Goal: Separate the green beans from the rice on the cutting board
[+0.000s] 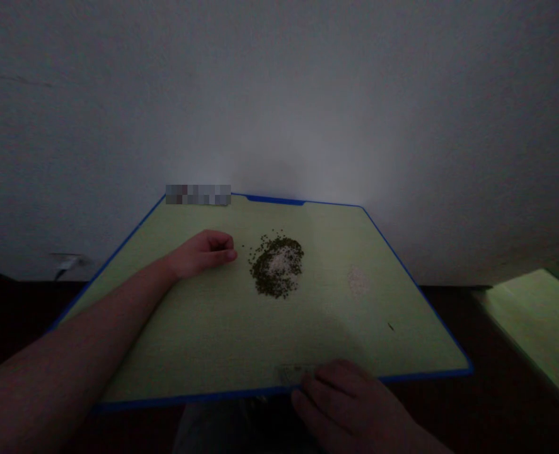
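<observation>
My left hand (208, 253) rests on the pale tabletop (189, 334), just left of a mixed pile. Its fingers are curled in and the thumb is pressed along them; anything inside is hidden. Small dark green beans (261, 277), like mung beans, make up much of the pile, with white rice-like grains (282, 265) heaped over its middle. A few beans lie scattered at its far side. To the right is a thin patch of white grains (357, 281), apart from the pile. At the table's front edge my right hand (343, 397) lies with fingers stretched out, holding nothing visible.
Blue edging (416, 287) frames the table, whose far side is near a grey wall (279, 94). A blurred-out object (198, 195) sits at the far left corner. A tiny dark sliver (391, 326) lies at the right. Another pale surface (534, 321) stands beyond.
</observation>
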`<state>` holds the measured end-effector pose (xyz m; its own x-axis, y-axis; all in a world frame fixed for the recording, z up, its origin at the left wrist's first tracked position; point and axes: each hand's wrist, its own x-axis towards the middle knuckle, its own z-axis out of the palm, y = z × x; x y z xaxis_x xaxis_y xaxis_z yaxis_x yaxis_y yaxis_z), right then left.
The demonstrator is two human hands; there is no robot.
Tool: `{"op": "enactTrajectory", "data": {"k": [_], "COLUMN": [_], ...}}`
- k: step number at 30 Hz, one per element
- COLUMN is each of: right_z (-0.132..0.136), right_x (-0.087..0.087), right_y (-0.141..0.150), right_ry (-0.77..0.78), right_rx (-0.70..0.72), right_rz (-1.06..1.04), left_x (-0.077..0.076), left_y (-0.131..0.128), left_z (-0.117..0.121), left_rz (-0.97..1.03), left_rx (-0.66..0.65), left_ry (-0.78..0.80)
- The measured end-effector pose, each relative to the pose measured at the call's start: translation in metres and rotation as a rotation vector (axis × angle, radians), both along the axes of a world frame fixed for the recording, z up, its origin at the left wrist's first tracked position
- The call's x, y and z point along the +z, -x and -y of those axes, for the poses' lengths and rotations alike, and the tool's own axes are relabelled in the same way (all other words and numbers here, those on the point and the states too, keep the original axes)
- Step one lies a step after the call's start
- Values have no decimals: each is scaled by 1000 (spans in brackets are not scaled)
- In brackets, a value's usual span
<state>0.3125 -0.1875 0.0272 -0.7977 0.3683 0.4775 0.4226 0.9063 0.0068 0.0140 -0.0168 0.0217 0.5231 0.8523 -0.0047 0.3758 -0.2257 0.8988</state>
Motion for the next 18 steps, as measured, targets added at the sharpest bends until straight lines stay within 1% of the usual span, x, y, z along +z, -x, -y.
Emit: {"op": "enactTrajectory", "data": {"k": [2, 5, 7, 9, 11, 13, 16, 18], "right_z": [4, 8, 8, 1, -14, -36, -72, -90], "right_x": [2, 7, 12, 19, 23, 22, 12, 6], "right_y": [5, 7, 2, -7, -19, -31, -42, -43], "right_ry": [-20, -11, -9, -11, 1, -25, -31, -24], "right_rx": [1, -12, -16, -20, -64, -109, -136, -84], "right_rz": [8, 5, -10, -39, -88, -108, 15, 87], "left_x": [1, 1, 2, 2, 3, 3, 3, 3], "left_y": [0, -1, -1, -1, -2, -2, -2, -2], "left_z": [0, 0, 1, 1, 2, 2, 1, 1], "left_rz": [-8, -11, -11, -8, -2, 5, 11, 4], "left_rx": [-3, -10, -5, 2, 8, 6, 1, 1], "left_ry": [-18, -31, -23, -6, 12, 23, 30, 26]}}
